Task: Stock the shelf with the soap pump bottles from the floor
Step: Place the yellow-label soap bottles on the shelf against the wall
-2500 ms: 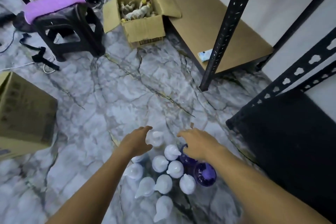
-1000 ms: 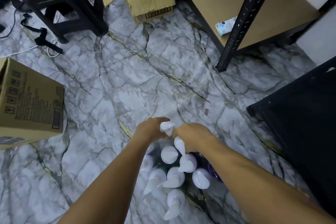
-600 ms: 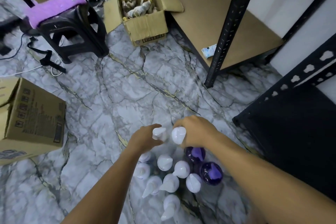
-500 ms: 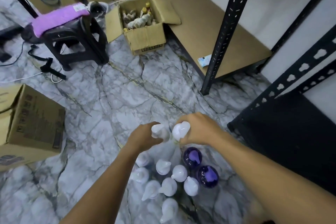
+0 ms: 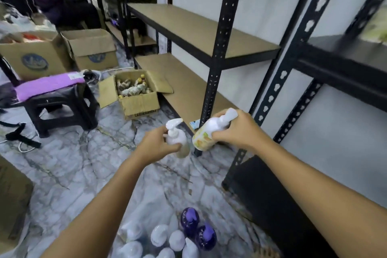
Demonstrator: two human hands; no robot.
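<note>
Two bottles were up: left hand (image 5: 156,145) gripped one (image 5: 177,138) upright, right hand (image 5: 234,130) clutched another (image 5: 206,134) tilted, pump far-right. Shelf (image 5: 196,33) lay far and right, nearer the right hand. More bottles (image 5: 178,241) waited on the floor (image 5: 83,165).

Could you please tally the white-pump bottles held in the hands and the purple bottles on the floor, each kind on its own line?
White-pump bottles, one each in the left hand and right hand: 2
Purple bottles on the floor: 2
Total: 4
</note>
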